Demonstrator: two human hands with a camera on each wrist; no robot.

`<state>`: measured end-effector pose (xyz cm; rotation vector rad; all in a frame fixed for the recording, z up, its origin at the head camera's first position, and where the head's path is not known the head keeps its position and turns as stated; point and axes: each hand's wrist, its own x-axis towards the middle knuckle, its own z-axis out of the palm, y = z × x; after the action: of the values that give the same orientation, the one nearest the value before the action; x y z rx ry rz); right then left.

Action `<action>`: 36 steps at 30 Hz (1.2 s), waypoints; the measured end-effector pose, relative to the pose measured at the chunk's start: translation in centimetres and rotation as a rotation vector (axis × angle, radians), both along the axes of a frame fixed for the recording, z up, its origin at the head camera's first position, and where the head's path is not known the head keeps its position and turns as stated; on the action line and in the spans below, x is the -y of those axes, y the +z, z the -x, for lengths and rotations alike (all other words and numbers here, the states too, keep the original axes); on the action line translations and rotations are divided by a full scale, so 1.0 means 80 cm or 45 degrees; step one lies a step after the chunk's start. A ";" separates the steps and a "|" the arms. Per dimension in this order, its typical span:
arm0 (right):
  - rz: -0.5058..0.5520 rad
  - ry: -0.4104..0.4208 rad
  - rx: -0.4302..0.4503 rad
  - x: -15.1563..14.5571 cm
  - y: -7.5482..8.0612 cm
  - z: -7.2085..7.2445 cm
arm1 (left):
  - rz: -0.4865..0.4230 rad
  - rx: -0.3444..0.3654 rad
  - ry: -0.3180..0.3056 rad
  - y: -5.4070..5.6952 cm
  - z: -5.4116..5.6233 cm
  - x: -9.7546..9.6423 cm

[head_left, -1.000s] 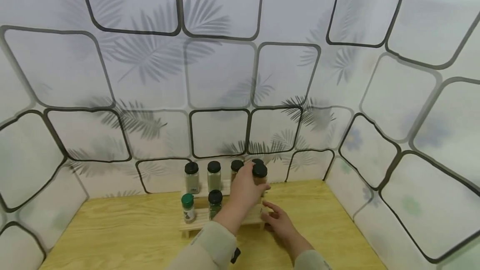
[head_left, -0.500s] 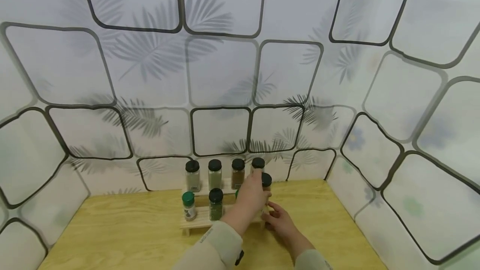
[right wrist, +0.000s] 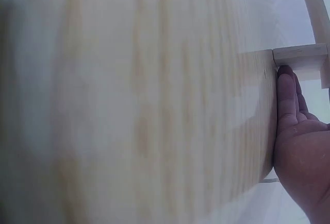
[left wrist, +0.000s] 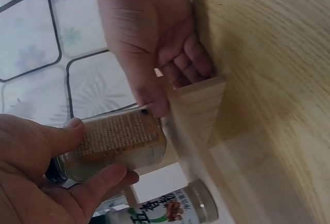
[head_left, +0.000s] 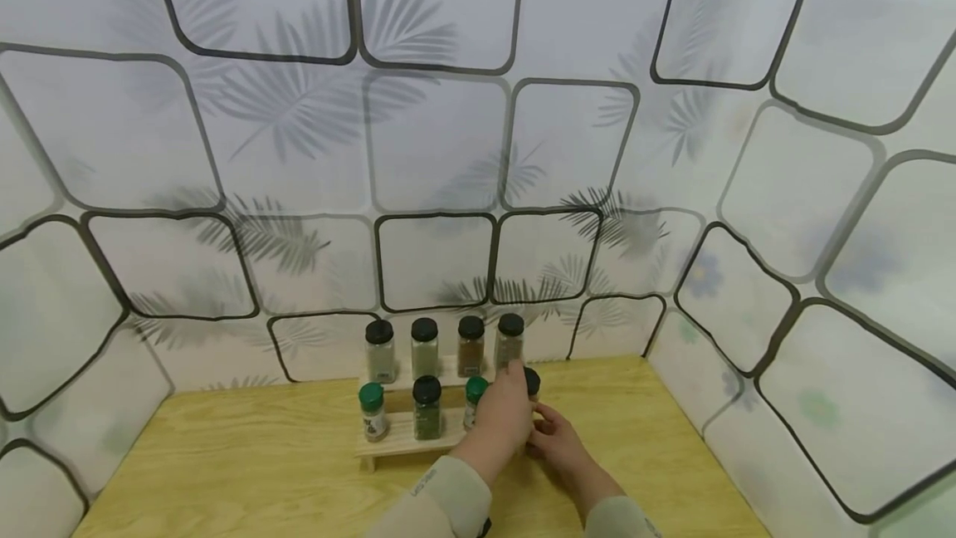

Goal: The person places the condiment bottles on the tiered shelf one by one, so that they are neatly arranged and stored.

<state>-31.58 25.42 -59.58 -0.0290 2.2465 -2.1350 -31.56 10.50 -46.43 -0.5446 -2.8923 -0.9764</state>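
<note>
My left hand [head_left: 504,415] reaches across to the right end of a two-step wooden spice rack [head_left: 403,443]. It grips a spice jar [left wrist: 116,137] with brown contents and a black cap, thumb and fingers on either side. The jar's base is right at the lower step in the left wrist view. In the head view the hand hides most of it. Close beside it stands a green-capped jar [head_left: 475,393] with a white label. My right hand [head_left: 558,443] holds the rack's right end, thumb at the step's edge and fingers underneath in the right wrist view.
Several black-capped jars, among them a brown one [head_left: 470,349], line the upper step. A green-capped jar [head_left: 373,413] and a black-capped jar of green herbs [head_left: 427,409] occupy the lower step's left. A patterned curtain [head_left: 441,156] surrounds the wooden table [head_left: 261,455].
My left hand has brought the jar down from the back row's height to the lower step's right end, uncovering the upper jars and the green-capped one. My right hand stays at the rack's end.
</note>
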 end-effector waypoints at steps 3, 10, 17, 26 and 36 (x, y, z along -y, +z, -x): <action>-0.021 0.003 -0.002 -0.001 -0.001 -0.002 | -0.014 0.025 0.008 -0.005 0.000 0.001; -0.022 0.005 -0.014 0.001 0.001 -0.004 | -0.002 0.028 0.058 -0.013 0.002 0.001; -0.031 -0.011 -0.014 0.001 0.001 -0.003 | -0.003 0.015 0.092 -0.012 0.000 -0.001; 0.027 0.004 -0.038 0.001 -0.001 -0.004 | 0.021 0.045 0.103 -0.011 0.000 -0.005; 0.021 0.044 0.001 0.004 -0.001 0.004 | -0.008 0.157 0.105 -0.005 -0.003 0.000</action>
<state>-31.90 25.09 -59.64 -0.0663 2.2113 -2.1361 -31.34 10.48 -46.81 -0.3744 -2.9904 -1.0423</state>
